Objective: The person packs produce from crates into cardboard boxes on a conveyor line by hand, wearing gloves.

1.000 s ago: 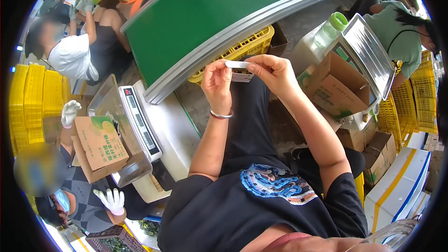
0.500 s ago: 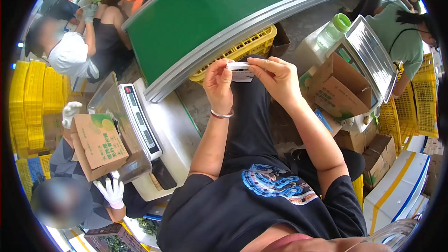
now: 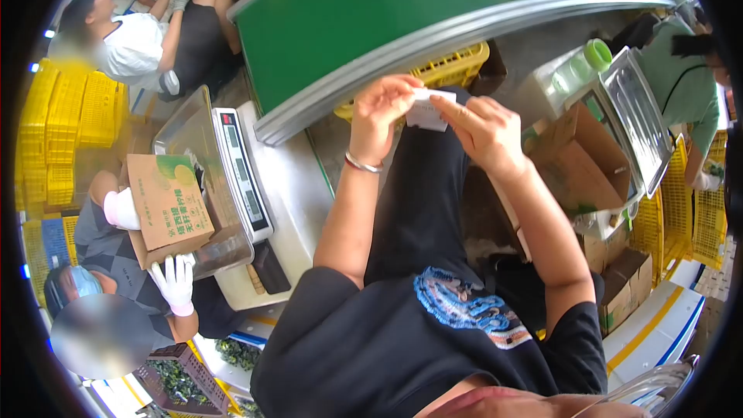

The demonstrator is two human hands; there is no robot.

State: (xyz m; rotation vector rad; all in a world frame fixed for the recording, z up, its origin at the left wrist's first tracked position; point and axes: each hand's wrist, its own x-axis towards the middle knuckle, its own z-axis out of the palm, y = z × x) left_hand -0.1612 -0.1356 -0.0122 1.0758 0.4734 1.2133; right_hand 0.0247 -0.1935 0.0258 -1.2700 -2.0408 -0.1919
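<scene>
White paper slip [image 3: 429, 112], count one, held between two bare hands, left hand [image 3: 377, 118] and right hand [image 3: 491, 135], in front of a black trouser leg [image 3: 422, 193]. From my remote post I count one green table [image 3: 433, 1], one green-lidded bottle [image 3: 577, 71], and cartons: printed carton [image 3: 174, 205] at left, open carton [image 3: 580, 166] at right, at least one more past the right forearm. Two white gloves [image 3: 176, 285], a co-worker's, at the left-side one. Yellow crate [image 3: 457, 66] half hidden by table edge and left hand. Print on the slip too faint for me to read; single sheet or folded, cannot tell. Yellow stack [image 3: 66, 128] at far left: blurred, no firm count. Left fingers pinch the slip's left end; right fingers pinch its right end, index lying across the near face, slip bridging both sets of fingertips
</scene>
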